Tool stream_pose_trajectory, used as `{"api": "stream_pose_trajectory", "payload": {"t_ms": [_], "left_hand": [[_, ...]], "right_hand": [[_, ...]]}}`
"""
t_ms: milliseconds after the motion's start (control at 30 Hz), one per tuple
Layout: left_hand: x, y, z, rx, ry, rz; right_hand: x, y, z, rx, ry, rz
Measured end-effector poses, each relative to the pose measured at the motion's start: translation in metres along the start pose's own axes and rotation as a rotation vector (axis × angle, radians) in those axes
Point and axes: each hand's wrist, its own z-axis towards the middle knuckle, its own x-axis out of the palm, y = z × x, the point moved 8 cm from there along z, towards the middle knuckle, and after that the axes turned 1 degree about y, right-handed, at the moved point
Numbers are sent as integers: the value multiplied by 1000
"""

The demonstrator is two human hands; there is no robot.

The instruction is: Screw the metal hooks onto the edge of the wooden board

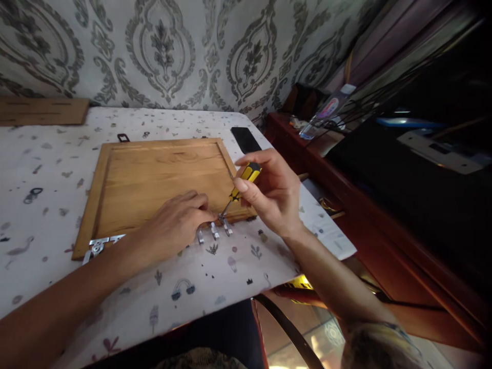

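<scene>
A wooden framed panel [154, 179] lies flat on a table covered with a patterned white cloth [49, 169]. My right hand [269, 192] is closed round a yellow and black screwdriver [241, 183], its tip down at a metal hinge [215, 230] on the panel's near edge. My left hand [177, 223] rests on that same edge, fingers curled and pressing on the hinge beside the tip. A second metal hinge [98, 247] sits at the panel's near left corner.
A black phone [246, 139] lies at the cloth's far right. Small black fittings [123, 137] and a ring [33, 193] lie scattered on the cloth. A wooden board [42, 110] leans at the far left. A dark red cabinet [346, 179] with clutter stands right.
</scene>
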Motion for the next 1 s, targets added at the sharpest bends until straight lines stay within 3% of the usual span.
{"api": "stream_pose_trajectory", "payload": {"t_ms": [200,300,367,567,800,1000], "left_hand": [[3,3,-1,16,1,-12],[5,4,0,-1,27,19],[5,4,1,-7,46,34],[1,1,1,12,15,52],[1,1,0,23,1,31],[1,3,1,5,30,37]], "right_hand": [[10,7,7,112,401,86],[12,4,5,184,486,123],[10,0,5,191,434,124],[-1,-6,2,65,88,-37],[-6,4,-13,10,3,-209],[-26,21,-35,4,-262,-238]]}}
